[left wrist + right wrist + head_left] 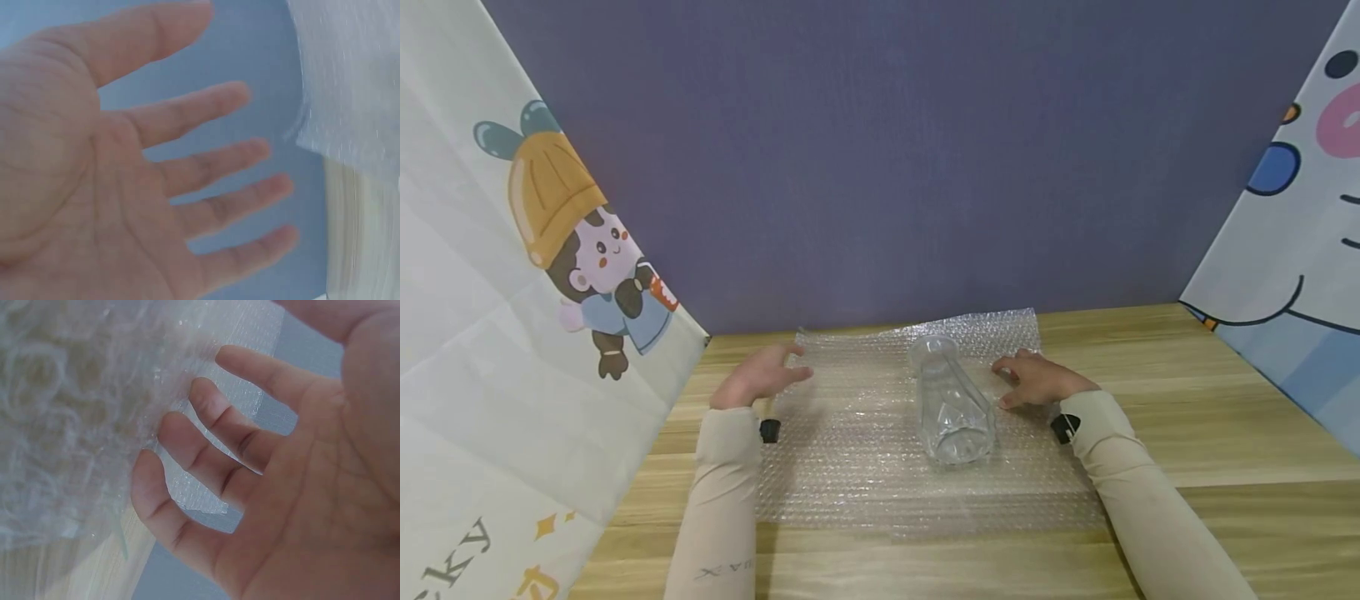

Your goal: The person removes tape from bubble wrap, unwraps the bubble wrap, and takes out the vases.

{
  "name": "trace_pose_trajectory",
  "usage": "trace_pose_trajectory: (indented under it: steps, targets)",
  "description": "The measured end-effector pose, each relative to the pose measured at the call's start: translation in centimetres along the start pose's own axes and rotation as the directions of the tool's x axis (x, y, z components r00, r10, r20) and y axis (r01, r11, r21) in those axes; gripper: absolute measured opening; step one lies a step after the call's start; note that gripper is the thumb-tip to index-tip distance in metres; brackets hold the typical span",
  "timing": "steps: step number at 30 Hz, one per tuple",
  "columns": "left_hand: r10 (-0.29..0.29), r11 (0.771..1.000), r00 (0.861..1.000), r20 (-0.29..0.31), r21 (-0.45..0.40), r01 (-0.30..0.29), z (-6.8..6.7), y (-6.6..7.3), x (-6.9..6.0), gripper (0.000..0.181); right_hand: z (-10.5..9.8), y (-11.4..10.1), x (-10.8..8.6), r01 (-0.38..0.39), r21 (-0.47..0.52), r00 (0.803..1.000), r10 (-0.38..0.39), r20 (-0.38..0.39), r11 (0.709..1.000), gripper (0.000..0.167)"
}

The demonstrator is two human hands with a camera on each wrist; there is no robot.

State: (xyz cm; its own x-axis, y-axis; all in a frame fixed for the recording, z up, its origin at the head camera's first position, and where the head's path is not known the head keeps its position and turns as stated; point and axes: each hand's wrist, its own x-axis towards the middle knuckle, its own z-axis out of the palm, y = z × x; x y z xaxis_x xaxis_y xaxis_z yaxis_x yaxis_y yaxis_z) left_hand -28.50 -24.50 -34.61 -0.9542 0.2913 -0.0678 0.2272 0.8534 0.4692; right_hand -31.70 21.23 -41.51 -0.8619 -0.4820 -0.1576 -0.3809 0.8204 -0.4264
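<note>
A clear, faceted glass vase (953, 407) lies on transparent bubble wrap (850, 454). The left hand (762, 377) and right hand (1037, 380) flank it, both grips released.

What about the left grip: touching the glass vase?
No, the left grip is near the left edge of the bubble wrap, plainly apart from the glass vase.

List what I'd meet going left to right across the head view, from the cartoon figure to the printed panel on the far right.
Cartoon figure in the orange hat → left hand → clear vessel lying on its side → right hand → white and blue printed panel.
</note>
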Motion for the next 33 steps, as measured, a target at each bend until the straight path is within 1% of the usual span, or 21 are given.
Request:
trace_pose_trajectory:
  steps: [2, 5, 8, 13, 17, 19, 22, 24, 26, 28, 31, 33]
  targets:
    - [0.034, 0.999, 0.999, -0.033, 0.004, -0.034, 0.5, 0.6, 0.3, 0.056, 0.0, -0.1, -0.2, 0.005, 0.001, 1.000, -0.005, -0.002, 1.000, 0.066]
    - [0.064, 0.998, 0.997, -0.044, 0.011, -0.064, 1.4, 1.7, 0.8, 0.065, 0.0, -0.3, -0.4, 0.002, 0.008, 1.000, -0.002, -0.001, 1.000, 0.065]
    - [0.084, 0.996, 0.996, -0.024, 0.041, -0.083, 2.5, 3.0, 1.3, 0.077, 0.1, -0.3, -0.6, -0.001, 0.009, 1.000, 0.001, 0.001, 1.000, 0.065]
    - [0.098, 0.994, 0.995, 0.031, 0.045, -0.099, 4.2, 4.5, 1.7, 0.093, 0.2, -0.4, -0.9, -0.010, 0.000, 1.000, 0.010, -0.004, 1.000, 0.065]
    - [0.081, 0.997, 0.994, 0.068, 0.015, -0.082, 5.6, 5.2, 1.8, 0.099, 0.2, -0.7, -1.1, -0.007, 0.002, 1.000, 0.007, -0.010, 1.000, 0.065]
    - [0.071, 0.997, 0.994, 0.084, 0.016, -0.072, 6.2, 5.4, 1.9, 0.101, 0.3, -0.8, -1.2, -0.011, 0.005, 1.000, 0.011, -0.010, 1.000, 0.066]
    - [0.032, 0.999, 0.992, 0.118, 0.019, -0.034, 7.1, 5.5, 1.9, 0.103, 0.3, -1.0, -1.3, -0.027, 0.009, 1.000, 0.027, -0.008, 1.000, 0.067]
    - [0.006, 0.999, 0.990, 0.141, 0.031, -0.011, 7.6, 5.6, 1.8, 0.104, 0.4, -1.2, -1.4, -0.034, 0.009, 0.999, 0.034, -0.007, 0.999, 0.067]
    - [-0.026, 0.999, 0.986, 0.168, 0.027, 0.022, 8.1, 5.6, 1.7, 0.105, 0.5, -1.3, -1.4, -0.035, 0.006, 0.999, 0.035, -0.008, 0.999, 0.067]
    - [-0.045, 0.999, 0.980, 0.193, 0.018, 0.042, 8.4, 5.6, 1.6, 0.106, 0.5, -1.4, -1.4, -0.034, 0.000, 0.999, 0.034, -0.010, 0.999, 0.067]
    - [-0.061, 0.998, 0.973, 0.224, 0.006, 0.062, 8.9, 5.7, 1.3, 0.106, 0.7, -1.5, -1.5, -0.029, -0.007, 0.999, 0.029, -0.015, 1.000, 0.067]
    - [-0.062, 0.998, 0.970, 0.235, 0.016, 0.060, 9.1, 5.7, 1.3, 0.105, 0.7, -1.7, -1.6, -0.028, -0.006, 0.999, 0.028, -0.018, 1.000, 0.066]
